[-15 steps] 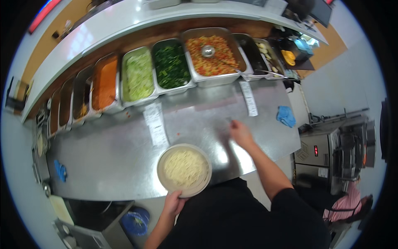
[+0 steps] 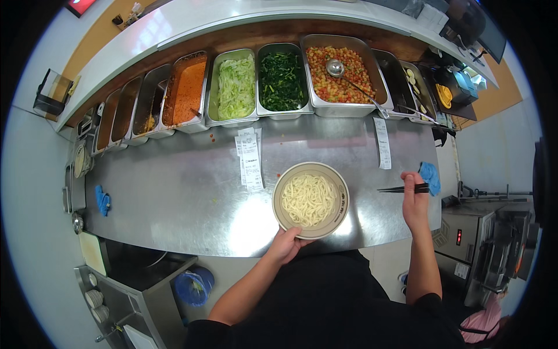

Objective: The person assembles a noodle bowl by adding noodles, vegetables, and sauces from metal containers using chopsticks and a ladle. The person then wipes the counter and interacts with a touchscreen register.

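My left hand [image 2: 285, 246] grips the near rim of a round pale bowl [image 2: 341, 217], which holds plain white noodles [image 2: 307, 200]. The bowl is over the front part of the steel counter, in front of my body. At the right, next to a crumpled blue cloth [image 2: 429, 178], my right hand [image 2: 414, 200] is closed around a pair of dark chopsticks [image 2: 395, 189]. Their tips point left toward the bowl, some way apart from it.
Along the counter's [image 2: 174, 192] far side stand steel pans of orange sauce [image 2: 189, 87], shredded lettuce [image 2: 236, 87], chopped greens [image 2: 282, 80] and diced vegetables with a ladle [image 2: 335, 68]. Paper slips [image 2: 250, 160] lie mid-counter, another slip [image 2: 383, 143] farther right. A person in pink [image 2: 483, 323] is at lower right.
The bowl has moved right and a little away from me in my left hand. My right hand has swung right toward the cloth, and the chopsticks now show clearly. The view has shifted.
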Available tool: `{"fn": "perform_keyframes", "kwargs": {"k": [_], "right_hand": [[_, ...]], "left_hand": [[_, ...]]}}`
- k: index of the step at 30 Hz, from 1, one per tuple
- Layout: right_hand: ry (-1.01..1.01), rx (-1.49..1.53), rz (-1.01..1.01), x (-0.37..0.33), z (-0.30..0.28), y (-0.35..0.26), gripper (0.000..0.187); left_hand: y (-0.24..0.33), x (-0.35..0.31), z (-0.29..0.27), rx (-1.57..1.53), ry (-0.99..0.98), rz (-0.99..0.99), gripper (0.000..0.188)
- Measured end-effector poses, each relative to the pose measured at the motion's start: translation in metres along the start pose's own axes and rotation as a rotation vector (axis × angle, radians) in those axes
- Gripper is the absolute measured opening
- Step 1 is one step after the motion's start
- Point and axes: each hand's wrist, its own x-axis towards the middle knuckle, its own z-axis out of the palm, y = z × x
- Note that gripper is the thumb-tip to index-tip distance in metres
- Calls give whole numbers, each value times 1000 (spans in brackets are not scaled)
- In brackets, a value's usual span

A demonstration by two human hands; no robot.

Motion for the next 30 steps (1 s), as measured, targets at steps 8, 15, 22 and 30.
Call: {"fn": "perform_keyframes", "kwargs": {"k": [8,15,22,30], "right_hand": [[-130,250,140,22,-35,30,25],[-194,334,134,37,-38,21,23],[-232,284,140,22,-30,6,23],[-300,194,130,1,-15,-11,21]], "left_hand": [[-11,11,12,3,80,27,43],[7,9,30,206,254,-57,42],[89,49,-52,1514,1076,560,26],[110,83,-55,1732,1168,409,26]]}}
